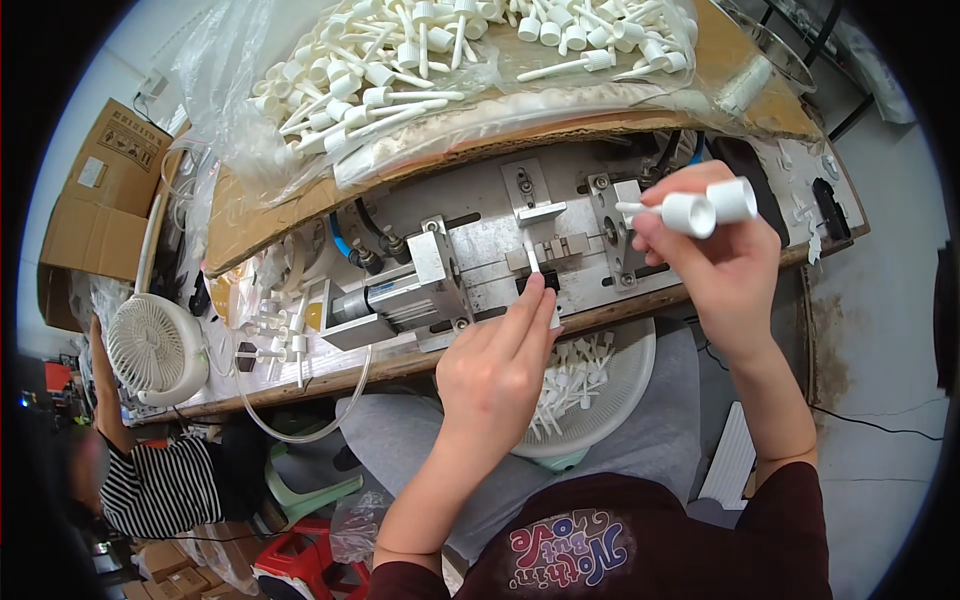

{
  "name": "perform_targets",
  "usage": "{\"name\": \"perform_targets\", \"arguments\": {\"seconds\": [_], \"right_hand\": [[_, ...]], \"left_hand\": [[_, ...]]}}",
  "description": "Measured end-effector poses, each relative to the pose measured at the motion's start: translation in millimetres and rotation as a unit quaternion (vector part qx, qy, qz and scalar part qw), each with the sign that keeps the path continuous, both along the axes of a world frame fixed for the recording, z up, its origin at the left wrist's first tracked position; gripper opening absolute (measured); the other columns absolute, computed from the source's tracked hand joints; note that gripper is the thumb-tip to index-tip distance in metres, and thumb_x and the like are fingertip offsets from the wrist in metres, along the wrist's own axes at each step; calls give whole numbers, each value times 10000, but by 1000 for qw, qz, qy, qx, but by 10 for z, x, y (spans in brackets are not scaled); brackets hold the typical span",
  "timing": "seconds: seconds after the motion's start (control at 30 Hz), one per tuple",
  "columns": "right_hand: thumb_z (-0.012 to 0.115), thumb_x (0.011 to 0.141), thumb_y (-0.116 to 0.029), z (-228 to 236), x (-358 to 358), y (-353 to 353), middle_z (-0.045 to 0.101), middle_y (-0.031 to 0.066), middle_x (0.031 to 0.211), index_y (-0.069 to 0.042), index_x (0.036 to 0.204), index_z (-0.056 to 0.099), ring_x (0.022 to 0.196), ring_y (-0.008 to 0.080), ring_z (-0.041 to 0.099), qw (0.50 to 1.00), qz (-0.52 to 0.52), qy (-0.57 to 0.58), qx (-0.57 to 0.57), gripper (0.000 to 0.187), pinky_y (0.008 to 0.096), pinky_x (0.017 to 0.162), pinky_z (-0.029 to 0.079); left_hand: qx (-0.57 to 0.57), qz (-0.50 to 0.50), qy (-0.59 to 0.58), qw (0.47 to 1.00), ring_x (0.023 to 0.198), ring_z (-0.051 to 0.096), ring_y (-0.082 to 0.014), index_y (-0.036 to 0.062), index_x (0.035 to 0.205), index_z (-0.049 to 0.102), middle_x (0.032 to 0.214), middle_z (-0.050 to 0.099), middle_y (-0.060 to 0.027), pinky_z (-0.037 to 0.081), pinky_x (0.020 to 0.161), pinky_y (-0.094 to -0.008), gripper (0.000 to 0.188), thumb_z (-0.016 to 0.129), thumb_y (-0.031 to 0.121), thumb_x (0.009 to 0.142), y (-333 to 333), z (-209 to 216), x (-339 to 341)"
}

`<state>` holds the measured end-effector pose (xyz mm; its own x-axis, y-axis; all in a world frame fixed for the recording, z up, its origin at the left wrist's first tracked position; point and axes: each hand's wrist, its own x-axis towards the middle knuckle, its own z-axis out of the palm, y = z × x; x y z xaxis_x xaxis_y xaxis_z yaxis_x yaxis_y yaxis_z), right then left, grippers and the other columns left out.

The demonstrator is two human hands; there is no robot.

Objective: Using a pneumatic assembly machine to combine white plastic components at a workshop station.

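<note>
My right hand (pixel 725 260) is raised over the right end of the metal fixture, its fingers closed around white plastic caps. Two cap ends show, one nearer cap (pixel 688 214) and one farther right (pixel 735 199), and a thin stem pokes out to the left. My left hand (pixel 495 375) reaches to the middle of the metal fixture (pixel 490 275). Its index and middle fingertips are together at the near end of a slim white stem (pixel 531 250) lying in the small metal holder (pixel 560 252). The left thumb is mostly hidden.
A heap of white stemmed caps (pixel 380 75) lies on plastic over a cardboard sheet (pixel 760 110) behind the fixture. A basket (pixel 640 385) of similar pieces sits at my lap. At left are a cylinder (pixel 400 295), a fan (pixel 157 347) and another person (pixel 165 480).
</note>
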<state>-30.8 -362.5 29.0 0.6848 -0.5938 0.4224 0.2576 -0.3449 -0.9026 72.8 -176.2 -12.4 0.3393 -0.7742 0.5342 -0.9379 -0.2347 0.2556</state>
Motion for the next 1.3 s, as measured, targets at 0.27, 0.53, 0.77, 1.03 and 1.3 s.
{"name": "perform_targets", "arguments": {"seconds": [0.27,0.53,0.77,1.03,1.3], "right_hand": [[757,729,-12,-50,-68,-20,668,101,896,-11,992,751,781,220,676,925,-74,-37,-370,264,297,653,532],[711,686,-120,-293,-70,90,678,122,932,27,1033,720,731,230,692,855,-34,-61,-515,377,311,578,546],[689,771,-67,-300,-27,154,720,189,1120,37,1091,731,859,285,736,890,-34,-25,-453,340,336,704,600],[750,868,-122,-209,-104,133,615,260,1324,93,1311,594,1188,345,650,950,-10,-23,-313,516,400,1007,513],[762,834,-44,-238,-211,217,598,234,1341,55,1255,629,1174,282,647,993,35,-9,-110,453,354,964,526]], "left_hand": [[52,2,-13,999,680,669,-185,48,1059,756,1158,734,-54,510,608,-294,302,803,90,764,-83,108,39],[-132,-88,334,929,780,711,-218,11,1115,731,1121,722,-126,568,698,-309,381,829,34,748,-13,240,-29],[-103,-44,189,975,803,713,-204,-4,1122,725,1160,695,-130,582,703,-305,365,815,-9,768,78,145,-25],[34,-2,-9,999,611,632,-181,76,1056,763,1173,738,-40,505,575,-293,287,808,111,775,-33,47,89],[50,-29,46,997,617,645,-187,73,1052,762,1092,754,-48,528,616,-287,295,822,132,769,-40,272,164]]}}
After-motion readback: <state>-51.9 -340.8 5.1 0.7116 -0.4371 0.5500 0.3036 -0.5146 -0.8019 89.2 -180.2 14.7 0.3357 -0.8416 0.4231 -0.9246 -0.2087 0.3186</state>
